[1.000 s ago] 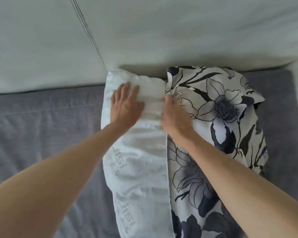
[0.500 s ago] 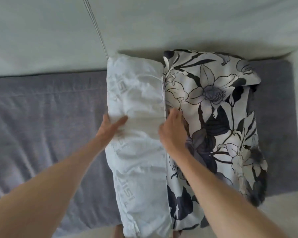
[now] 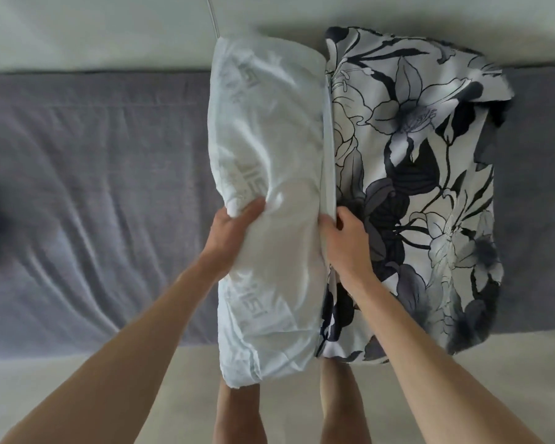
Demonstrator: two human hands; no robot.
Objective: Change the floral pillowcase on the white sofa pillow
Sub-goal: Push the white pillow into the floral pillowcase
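A white pillow (image 3: pixel 266 123) lies lengthwise on the grey seat, its near end hanging past the front edge. Its right part sits inside a floral pillowcase (image 3: pixel 414 161), white with dark flowers, whose open hem runs along the pillow's middle. My left hand (image 3: pixel 234 225) grips a bunch of the pillow's bare white fabric on its left side. At the pillowcase's opening, my right hand (image 3: pixel 346 232) pinches the hem with curled fingers.
The grey seat cushion (image 3: pixel 93 187) stretches to the left, wrinkled. A pale sofa backrest (image 3: pixel 93 30) with a seam runs along the top. Pale floor (image 3: pixel 77 370) and my bare legs (image 3: pixel 237 411) show below the seat's front edge.
Both hands have slid from the pillow's far end toward me to its middle. My left hand went from lying flat to gripping the fabric. The view shifted back, showing the seat's front edge.
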